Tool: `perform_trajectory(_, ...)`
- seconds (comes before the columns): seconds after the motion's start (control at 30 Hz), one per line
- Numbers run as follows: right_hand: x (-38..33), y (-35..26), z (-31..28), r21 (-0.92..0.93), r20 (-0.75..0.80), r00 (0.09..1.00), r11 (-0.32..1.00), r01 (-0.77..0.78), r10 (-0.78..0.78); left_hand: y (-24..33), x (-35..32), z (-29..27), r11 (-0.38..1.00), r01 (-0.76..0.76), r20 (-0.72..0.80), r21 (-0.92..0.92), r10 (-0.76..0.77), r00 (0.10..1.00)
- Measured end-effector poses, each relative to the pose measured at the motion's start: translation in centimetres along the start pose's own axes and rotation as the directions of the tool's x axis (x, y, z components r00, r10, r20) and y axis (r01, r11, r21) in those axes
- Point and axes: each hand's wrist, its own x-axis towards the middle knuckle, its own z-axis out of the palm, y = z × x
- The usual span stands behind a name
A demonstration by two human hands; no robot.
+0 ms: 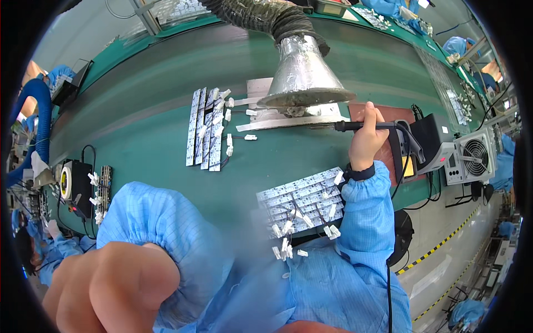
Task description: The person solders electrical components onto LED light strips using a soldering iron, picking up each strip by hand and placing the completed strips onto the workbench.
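Observation:
My right hand [367, 136] grips the dark handle of a soldering iron [347, 126], its tip pointing left below a silver fume extraction hood [308, 75]. Under the hood lies a pale flat plate [266, 122]. A batch of LED strip boards [300, 194] with white connectors and dark wires lies near my body, left of my right forearm. Another group of LED strips [204, 130] sits farther off, left of the hood. My left hand [105, 286] is raised very close to the camera at the lower left. Its fingers look curled, with their tips and anything in them hidden.
At the right stand a soldering station [436, 150], a yellow sponge [409, 166] in its holder, and a white box with a fan [472, 158]. A black device [76, 186] and more strips [104, 191] occupy the left. A ribbed duct [266, 16] hangs overhead. Other people work nearby.

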Motion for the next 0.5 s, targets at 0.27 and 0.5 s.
perform_trajectory(0.27,0.0,-0.2,0.4,0.049,0.013,1.0,0.999,0.006,-0.006,3.1,-2.4,3.3,0.976,-0.1,0.055,0.196,0.09,0.994)
perform_trajectory(0.5,0.1,-0.6,0.1,0.064,-0.023,1.0,0.998,-0.002,0.004,5.4,-2.1,8.0,0.879,-0.079,0.025,0.471,0.076,0.997)
